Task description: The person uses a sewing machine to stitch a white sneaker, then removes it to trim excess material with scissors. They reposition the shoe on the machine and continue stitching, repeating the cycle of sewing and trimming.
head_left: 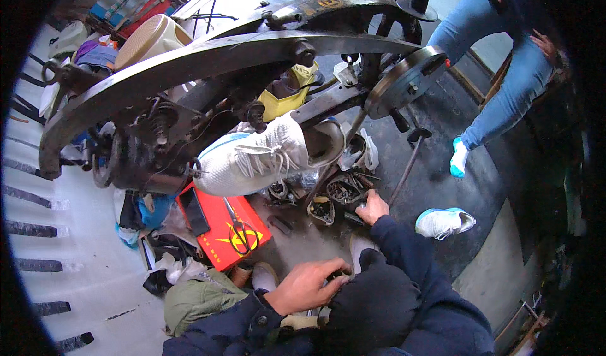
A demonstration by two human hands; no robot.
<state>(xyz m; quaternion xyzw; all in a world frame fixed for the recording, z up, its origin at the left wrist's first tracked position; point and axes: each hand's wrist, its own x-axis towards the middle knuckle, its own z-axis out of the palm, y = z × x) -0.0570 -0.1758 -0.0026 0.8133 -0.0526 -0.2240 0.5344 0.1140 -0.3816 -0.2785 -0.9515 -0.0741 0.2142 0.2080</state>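
Note:
My left hand [309,286] is in front of me, its fingers curled toward the thumb beside a black rounded shape [377,302]; whatever it may hold is hidden. Farther forward, my right hand [374,208] is closed at the edge of a dark object on the floor, too unclear to name. Just beyond it sit small open containers of loose metal bits, one [344,189] larger and another [320,209] to its left. A white laced sneaker [252,157] hangs on the arm of a black cast-metal sewing machine [233,56], above the containers.
Left of the containers, a red box [218,255] bears scissors [237,226] and a black phone [193,211]. A second white sneaker [445,223] lies on the floor at right. A seated person in blue jeans [511,97] is at the far right. A handwheel [407,81] juts out.

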